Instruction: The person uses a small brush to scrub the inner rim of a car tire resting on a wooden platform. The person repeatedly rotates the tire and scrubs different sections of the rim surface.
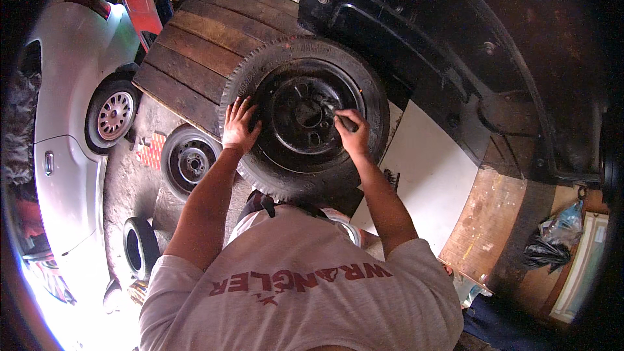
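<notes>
A black wheel with its tyre mounted (273, 156) lies flat in front of me, its dark glossy steel rim (286, 136) facing up. My left hand (240, 127) rests on the left side of the tyre and rim edge, fingers spread and pointing away from me. Over the right part of the rim, my right hand (354, 133) is closed round a short dark-handled tool (350, 123). The tool's tip points toward the hub holes; its exact kind is too small and dark to make out.
Under the wheel is a wooden plank table (188, 45). A silver car (71, 110) stands at the left. On the floor are another wheel (188, 159) and a loose tyre (140, 247). A black panel (403, 19) and a white board (429, 162) lie at the right.
</notes>
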Available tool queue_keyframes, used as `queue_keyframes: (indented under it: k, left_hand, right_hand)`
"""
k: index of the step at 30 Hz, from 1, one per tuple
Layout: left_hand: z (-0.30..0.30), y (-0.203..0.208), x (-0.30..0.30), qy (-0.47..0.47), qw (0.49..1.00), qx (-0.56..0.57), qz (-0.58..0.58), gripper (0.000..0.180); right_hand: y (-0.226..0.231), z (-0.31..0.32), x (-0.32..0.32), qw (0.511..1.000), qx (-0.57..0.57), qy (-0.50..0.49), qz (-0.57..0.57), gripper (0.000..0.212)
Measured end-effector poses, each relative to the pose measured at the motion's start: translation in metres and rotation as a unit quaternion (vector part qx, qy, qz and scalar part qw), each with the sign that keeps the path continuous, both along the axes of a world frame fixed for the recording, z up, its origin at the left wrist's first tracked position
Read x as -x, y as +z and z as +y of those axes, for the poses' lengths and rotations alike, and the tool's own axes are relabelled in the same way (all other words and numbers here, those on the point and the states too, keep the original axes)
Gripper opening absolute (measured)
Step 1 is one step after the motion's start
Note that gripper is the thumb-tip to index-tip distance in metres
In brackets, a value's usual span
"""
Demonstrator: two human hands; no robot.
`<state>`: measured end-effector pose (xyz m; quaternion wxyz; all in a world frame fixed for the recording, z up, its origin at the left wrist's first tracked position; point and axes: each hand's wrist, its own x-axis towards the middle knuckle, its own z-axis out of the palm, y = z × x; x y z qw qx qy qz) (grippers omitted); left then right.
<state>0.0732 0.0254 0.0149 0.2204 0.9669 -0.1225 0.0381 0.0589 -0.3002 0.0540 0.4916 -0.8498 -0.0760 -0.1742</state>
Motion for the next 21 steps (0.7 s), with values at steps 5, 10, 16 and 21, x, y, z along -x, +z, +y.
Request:
queue_keyframes:
  k: [5,10,16,21]
  left_hand:
    - [-0.001,0.000,-0.001,-0.006,1.000,0.008,-0.010,0.052]
    - [0.002,0.006,0.001,-0.005,1.000,0.013,-0.003,0.055]
    - [0.007,0.000,0.003,-0.023,0.998,0.048,0.028,0.064]
    - [0.004,0.015,0.033,-0.048,0.991,-0.013,0.121,0.071]
  right_hand:
    - [0.022,-0.005,-0.013,0.994,0.090,0.045,-0.046,0.016]
    - [0.013,-0.002,0.034,0.993,0.086,0.079,0.002,0.018]
    - [0.014,-0.005,0.004,0.999,0.036,0.012,-0.031,0.015]
    - [0.002,0.002,0.011,0.998,0.059,0.013,-0.015,0.014]
